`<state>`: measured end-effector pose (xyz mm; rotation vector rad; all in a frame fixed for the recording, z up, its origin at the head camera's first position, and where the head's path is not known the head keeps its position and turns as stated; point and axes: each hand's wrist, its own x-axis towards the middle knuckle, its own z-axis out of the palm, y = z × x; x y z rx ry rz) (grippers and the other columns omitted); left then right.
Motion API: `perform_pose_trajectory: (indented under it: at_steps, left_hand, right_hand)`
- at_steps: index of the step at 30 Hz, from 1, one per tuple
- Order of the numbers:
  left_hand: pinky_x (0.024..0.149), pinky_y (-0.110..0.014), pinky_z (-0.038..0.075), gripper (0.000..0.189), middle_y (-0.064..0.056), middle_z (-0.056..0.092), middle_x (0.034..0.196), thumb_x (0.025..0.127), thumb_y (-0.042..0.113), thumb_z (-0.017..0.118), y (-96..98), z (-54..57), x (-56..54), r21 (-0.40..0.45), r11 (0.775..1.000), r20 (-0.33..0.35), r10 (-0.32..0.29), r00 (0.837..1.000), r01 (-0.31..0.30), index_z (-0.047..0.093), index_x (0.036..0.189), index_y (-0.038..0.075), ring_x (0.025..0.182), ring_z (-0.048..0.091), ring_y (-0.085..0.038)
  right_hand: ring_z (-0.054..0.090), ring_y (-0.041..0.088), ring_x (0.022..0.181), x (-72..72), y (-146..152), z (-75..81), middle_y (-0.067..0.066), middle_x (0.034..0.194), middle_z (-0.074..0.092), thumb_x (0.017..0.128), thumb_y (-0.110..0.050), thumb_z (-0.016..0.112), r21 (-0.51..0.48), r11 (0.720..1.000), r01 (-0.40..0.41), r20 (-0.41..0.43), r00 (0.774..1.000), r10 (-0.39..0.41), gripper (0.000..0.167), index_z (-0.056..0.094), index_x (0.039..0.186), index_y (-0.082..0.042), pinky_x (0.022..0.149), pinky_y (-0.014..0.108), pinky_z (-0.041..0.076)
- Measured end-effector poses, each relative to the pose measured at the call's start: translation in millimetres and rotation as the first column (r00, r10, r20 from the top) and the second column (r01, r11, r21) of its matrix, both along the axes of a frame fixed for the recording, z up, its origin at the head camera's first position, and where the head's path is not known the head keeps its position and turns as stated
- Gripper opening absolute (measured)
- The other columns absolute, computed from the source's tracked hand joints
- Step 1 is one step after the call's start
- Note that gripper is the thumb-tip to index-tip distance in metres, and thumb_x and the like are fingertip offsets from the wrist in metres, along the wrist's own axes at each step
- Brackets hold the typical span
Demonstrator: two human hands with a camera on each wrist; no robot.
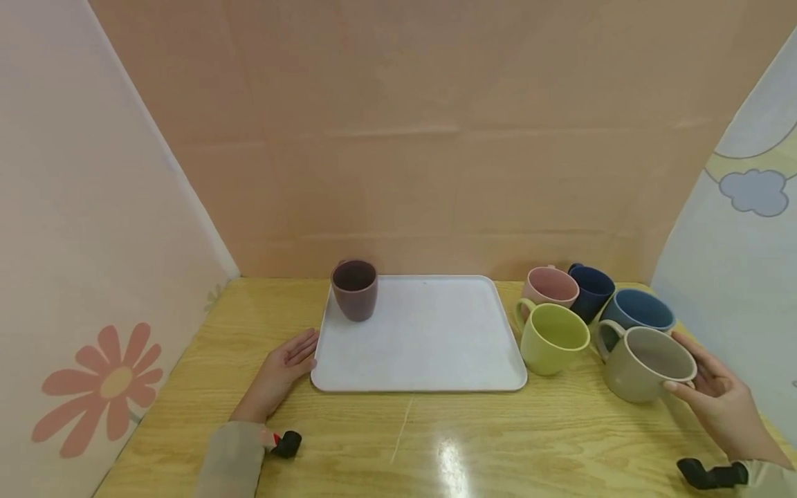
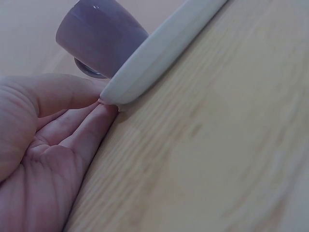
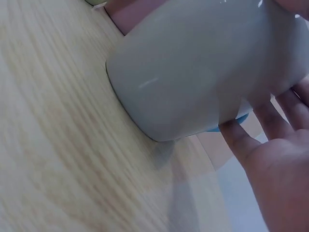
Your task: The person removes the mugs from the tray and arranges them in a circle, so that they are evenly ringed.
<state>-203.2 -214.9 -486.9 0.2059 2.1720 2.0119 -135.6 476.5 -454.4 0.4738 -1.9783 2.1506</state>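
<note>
My left hand point(image 1: 281, 373) is at the left edge of a white tray point(image 1: 429, 339). In the left wrist view its thumb point(image 2: 67, 92) lies against the tray's rim and the fingers are at its underside, pinching it. A brown-purple mug point(image 1: 356, 297) stands upright on the tray's back left corner. On the right, my right hand point(image 1: 716, 394) grips a grey mug point(image 1: 641, 380) from its right side, thumb at the near rim and fingers round the far side. The grey mug's handle points left. In the right wrist view, fingers point(image 3: 236, 137) spread along the mug's wall.
Close behind the grey mug is a blue mug point(image 1: 641, 308). A yellow-green mug point(image 1: 548, 349) stands by the tray's right edge, with a pink mug point(image 1: 551, 285) and a navy mug point(image 1: 591, 290) behind it. Walls border the wooden table point(image 1: 349, 443) at the back and sides.
</note>
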Motion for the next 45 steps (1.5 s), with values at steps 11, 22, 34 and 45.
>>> perform_pose_trajectory:
  at_steps: [11, 22, 34, 45]
  left_hand:
    - [0.102, -0.012, 0.041, 0.065, -0.021, 0.033, 0.161, 0.101, 0.002, 0.060, 1.9, 1.0, -0.9, 0.005, 1.000, 0.000, -0.019, 1.000, 0.019, 0.028, 0.157, -0.005, 0.147, 0.032, -0.032]
    - [0.102, -0.011, 0.041, 0.064, -0.021, 0.033, 0.160, 0.101, 0.002, 0.060, -0.8, 1.8, -1.2, -0.016, 1.000, -0.013, -0.014, 1.000, 0.014, 0.029, 0.157, -0.004, 0.147, 0.032, -0.033]
    - [0.102, -0.012, 0.041, 0.064, -0.020, 0.033, 0.161, 0.101, 0.000, 0.059, -2.0, 0.7, 0.6, -0.004, 1.000, 0.009, -0.006, 1.000, 0.007, 0.028, 0.157, -0.004, 0.147, 0.032, -0.032]
    - [0.102, -0.012, 0.041, 0.065, -0.023, 0.032, 0.161, 0.101, -0.002, 0.059, -1.5, 2.1, 1.3, 0.025, 1.000, 0.003, -0.015, 1.000, 0.015, 0.026, 0.157, -0.006, 0.147, 0.031, -0.033]
  right_hand:
    - [0.036, -0.011, 0.138, 0.8, 8, 3.8, -0.010, 0.165, 0.025, 0.097, 0.024, 0.039, 0.163, 0.987, -0.004, -0.006, 1.000, 0.005, 0.076, 0.014, 0.163, -0.006, 0.100, 0.006, 0.041]
    - [0.051, -0.009, 0.109, -0.1, -69, 68.7, -0.020, 0.116, 0.055, 0.096, 0.003, 0.064, 0.480, 0.599, 0.641, -0.298, 0.761, -0.576, 0.040, 0.062, 0.136, 0.001, 0.086, -0.001, 0.041]
    - [0.060, 0.004, 0.109, -24.0, -172, 98.3, -0.001, 0.118, 0.062, 0.091, 0.017, 0.061, 0.429, 0.796, 0.428, -0.401, 0.880, -0.257, 0.036, 0.058, 0.127, 0.012, 0.092, 0.010, 0.048]
    - [0.061, 0.008, 0.108, -55.8, -249, 91.3, 0.023, 0.122, 0.063, 0.093, 0.009, 0.064, 0.440, 0.866, 0.238, -0.286, 0.951, -0.116, 0.033, 0.059, 0.125, 0.008, 0.094, 0.013, 0.050]
